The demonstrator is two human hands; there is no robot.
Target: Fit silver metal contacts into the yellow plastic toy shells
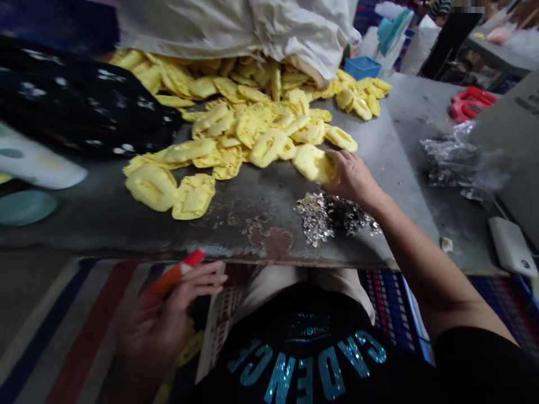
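Note:
My right hand (351, 175) has its fingers closed on the edge of a yellow moulded piece (312, 163), an oval shell with a soft, foam-like look, at the near right of the heap. Just under that hand lies a small pile of shiny silver metal bits (315, 217). Below the table's front edge, at lower left, my left hand (168, 314) is smeared by motion. Along it runs an orange tube-like thing with a red tip (177, 275), which the hand seems to hold. More yellow pieces (193, 196) lie spread over the grey metal table (236, 224).
A whitish sack (236, 28) spills yellow pieces at the back. Dark flowered cloth (84, 101) covers the left. On the right are red-handled scissors (469, 104), a clear plastic bag of dark bits (455, 160) and a white device (511, 247). A blue basket (362, 67) stands behind.

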